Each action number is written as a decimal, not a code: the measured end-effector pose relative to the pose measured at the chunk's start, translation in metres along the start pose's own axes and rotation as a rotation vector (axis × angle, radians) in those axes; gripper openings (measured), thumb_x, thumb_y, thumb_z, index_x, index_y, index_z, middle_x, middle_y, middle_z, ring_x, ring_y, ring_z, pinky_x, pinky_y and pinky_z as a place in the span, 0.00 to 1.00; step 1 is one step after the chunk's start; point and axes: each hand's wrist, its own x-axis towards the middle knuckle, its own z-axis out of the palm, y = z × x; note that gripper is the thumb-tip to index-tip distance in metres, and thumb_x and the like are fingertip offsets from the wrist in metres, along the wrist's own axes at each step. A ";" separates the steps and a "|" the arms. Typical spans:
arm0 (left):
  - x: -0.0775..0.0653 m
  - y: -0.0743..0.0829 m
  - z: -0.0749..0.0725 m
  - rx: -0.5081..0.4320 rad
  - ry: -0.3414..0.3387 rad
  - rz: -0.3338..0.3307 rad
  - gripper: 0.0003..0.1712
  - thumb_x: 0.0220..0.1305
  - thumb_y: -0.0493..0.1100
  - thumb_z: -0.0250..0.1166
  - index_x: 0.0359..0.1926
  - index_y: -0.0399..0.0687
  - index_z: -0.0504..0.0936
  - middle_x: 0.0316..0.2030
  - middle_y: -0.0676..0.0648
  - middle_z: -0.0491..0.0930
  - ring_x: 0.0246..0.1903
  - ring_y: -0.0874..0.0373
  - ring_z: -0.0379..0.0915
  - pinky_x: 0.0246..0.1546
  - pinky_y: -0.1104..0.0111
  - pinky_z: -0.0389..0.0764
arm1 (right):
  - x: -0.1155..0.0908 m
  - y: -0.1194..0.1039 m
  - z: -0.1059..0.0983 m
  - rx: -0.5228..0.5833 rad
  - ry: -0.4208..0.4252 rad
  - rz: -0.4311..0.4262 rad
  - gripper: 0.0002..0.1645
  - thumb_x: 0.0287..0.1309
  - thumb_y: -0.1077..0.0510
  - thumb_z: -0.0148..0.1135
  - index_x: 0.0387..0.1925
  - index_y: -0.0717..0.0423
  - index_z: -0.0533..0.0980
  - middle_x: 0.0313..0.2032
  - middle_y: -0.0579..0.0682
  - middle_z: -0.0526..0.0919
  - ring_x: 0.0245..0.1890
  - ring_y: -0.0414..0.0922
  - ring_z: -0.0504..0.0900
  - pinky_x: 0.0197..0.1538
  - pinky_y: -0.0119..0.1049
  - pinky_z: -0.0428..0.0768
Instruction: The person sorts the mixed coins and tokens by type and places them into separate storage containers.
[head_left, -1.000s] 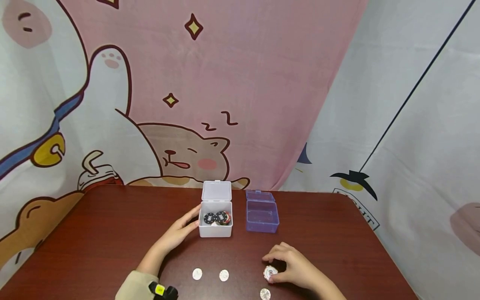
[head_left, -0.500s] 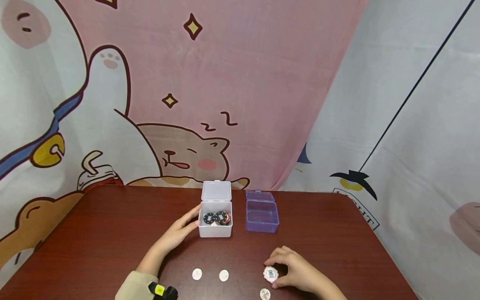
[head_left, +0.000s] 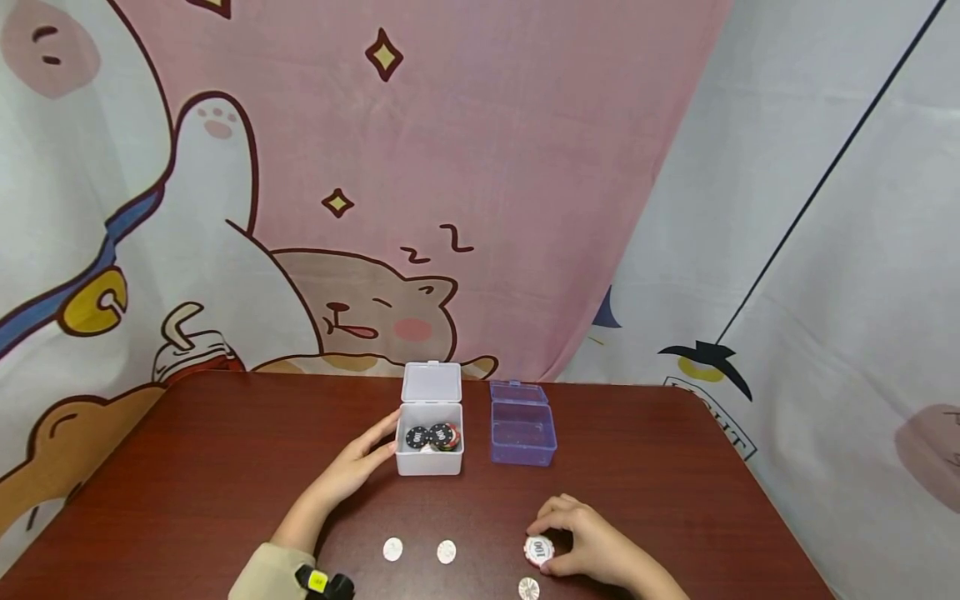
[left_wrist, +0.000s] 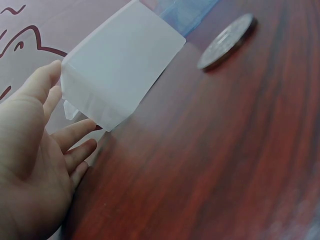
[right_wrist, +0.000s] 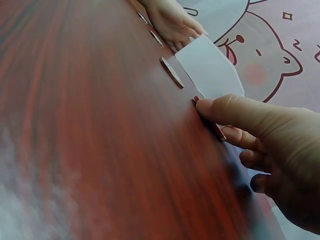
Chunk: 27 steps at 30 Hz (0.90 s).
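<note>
A white and red poker chip [head_left: 538,551] marked 100 lies face up near the front right of the table. My right hand [head_left: 592,542] pinches its edge between thumb and fingertips; in the right wrist view the chip's red rim [right_wrist: 220,133] shows by the thumb. Further back stands a white plastic box [head_left: 430,462], lid raised, with black chips [head_left: 417,437] and other chips inside. Against its left side rests my left hand [head_left: 356,467], fingers extended; the left wrist view has the thumb at the white box's [left_wrist: 117,62] near corner.
Right of the white box, a translucent purple box [head_left: 523,450] stands with its lid up. Silvery coins lie on the brown table [head_left: 247,467]: one coin [head_left: 392,548] and a second coin [head_left: 446,551] at front middle, a third coin [head_left: 528,588] below the chip. A printed cloth [head_left: 525,208] hangs behind.
My right thumb has slid off the chip's face to its edge, so the 100 shows fully. The left hand stays at the white box.
</note>
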 end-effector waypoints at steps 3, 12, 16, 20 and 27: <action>0.000 0.000 0.000 -0.002 -0.001 0.000 0.31 0.70 0.38 0.55 0.72 0.47 0.59 0.65 0.39 0.66 0.65 0.45 0.56 0.62 0.44 0.54 | 0.001 0.000 0.002 -0.016 0.016 -0.012 0.22 0.42 0.60 0.75 0.44 0.47 0.82 0.40 0.36 0.78 0.43 0.35 0.72 0.44 0.32 0.75; 0.000 0.000 0.000 0.022 0.003 -0.005 0.31 0.71 0.39 0.55 0.72 0.46 0.59 0.65 0.38 0.65 0.65 0.43 0.56 0.62 0.43 0.54 | 0.008 0.000 0.005 -0.080 0.083 0.007 0.26 0.33 0.64 0.74 0.41 0.46 0.82 0.39 0.35 0.76 0.43 0.35 0.71 0.44 0.32 0.74; 0.000 0.000 0.000 0.017 0.003 -0.014 0.31 0.71 0.40 0.55 0.72 0.47 0.59 0.65 0.39 0.65 0.65 0.43 0.57 0.62 0.43 0.54 | 0.013 -0.002 0.007 -0.083 0.113 0.014 0.25 0.34 0.63 0.74 0.41 0.46 0.82 0.39 0.35 0.75 0.43 0.35 0.72 0.44 0.32 0.74; 0.000 0.000 -0.001 0.001 0.000 -0.017 0.31 0.71 0.41 0.56 0.72 0.49 0.59 0.66 0.40 0.65 0.65 0.44 0.57 0.62 0.43 0.54 | 0.019 -0.003 0.009 -0.095 0.148 -0.009 0.23 0.35 0.62 0.76 0.40 0.47 0.82 0.39 0.35 0.76 0.42 0.35 0.72 0.44 0.33 0.74; 0.000 -0.001 0.000 -0.009 -0.001 -0.006 0.32 0.71 0.41 0.56 0.72 0.48 0.59 0.66 0.40 0.65 0.65 0.45 0.57 0.62 0.43 0.54 | 0.031 -0.006 0.012 -0.089 0.186 -0.040 0.23 0.34 0.62 0.75 0.40 0.48 0.82 0.39 0.37 0.76 0.42 0.36 0.73 0.43 0.33 0.74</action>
